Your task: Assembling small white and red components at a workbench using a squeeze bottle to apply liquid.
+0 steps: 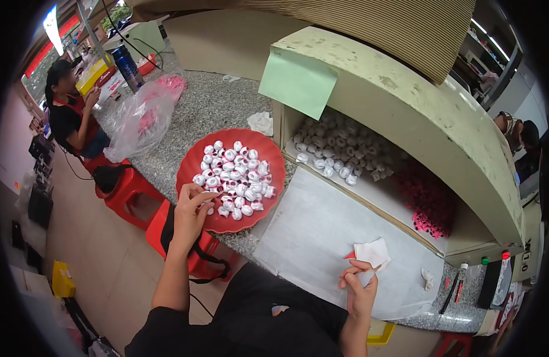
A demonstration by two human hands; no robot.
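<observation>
A scalloped red plate [262, 143] holds many small rounded white pieces with pink-red and dark marks [236, 172]. My left hand [191, 211] is over its near-left edge, fingers bent together around a small white piece [209, 210]. Above the white sheet [313, 217], my right hand [359, 285] is closed in a pinch on a small whitish translucent object [366, 276] with a thin tip; its exact kind is unclear. Just beyond those fingers lie a folded white paper [372, 252] and a small red pointed thing [350, 256].
A pale green arched cabinet [369, 77] holds piled white pieces [340, 149] and pink ones [429, 208]. A crumpled tissue [261, 123] and plastic bag [140, 119] lie beyond the plate. Red stools [132, 193] stand left; another person [72, 113] sits farther off. Bottles [503, 273] stand right.
</observation>
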